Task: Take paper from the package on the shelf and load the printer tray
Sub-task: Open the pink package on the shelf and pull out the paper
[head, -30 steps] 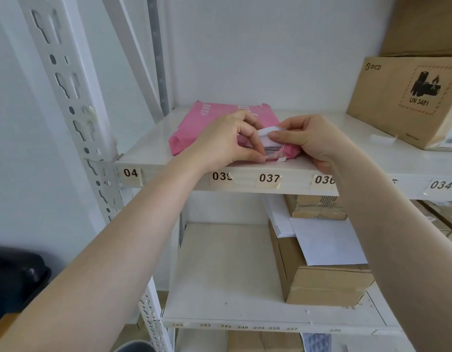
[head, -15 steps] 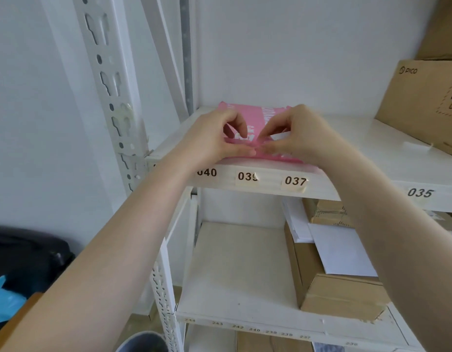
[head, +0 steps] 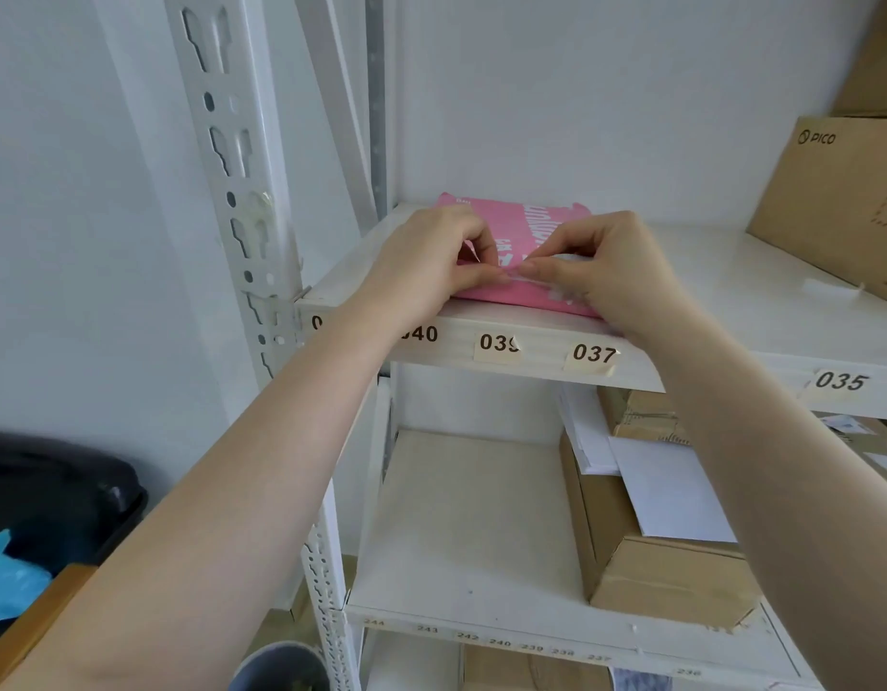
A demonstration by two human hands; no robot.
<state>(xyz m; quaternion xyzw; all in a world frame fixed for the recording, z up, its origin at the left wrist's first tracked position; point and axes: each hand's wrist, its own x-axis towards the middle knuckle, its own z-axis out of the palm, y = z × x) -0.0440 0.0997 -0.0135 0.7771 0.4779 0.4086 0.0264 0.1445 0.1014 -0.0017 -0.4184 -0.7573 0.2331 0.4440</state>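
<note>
pink package point(head: 506, 226) (on shelf point(head: 730, 291)) pinched by both hands.

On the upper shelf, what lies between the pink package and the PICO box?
Nothing: in the head view the shelf is bare between the pink package and the PICO box, apart from the right hand on the package.

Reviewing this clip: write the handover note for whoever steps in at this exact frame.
Left hand: fingertips pinching the near edge of the pink package.
Right hand: pinching the same edge, fingertips meeting the left's.
Package lies flat on the upper shelf, above labels 039 and 037.
Done: package reached and gripped.
Left: no paper is out yet; open it, pull sheets, load the printer tray. Printer not in view.
</note>
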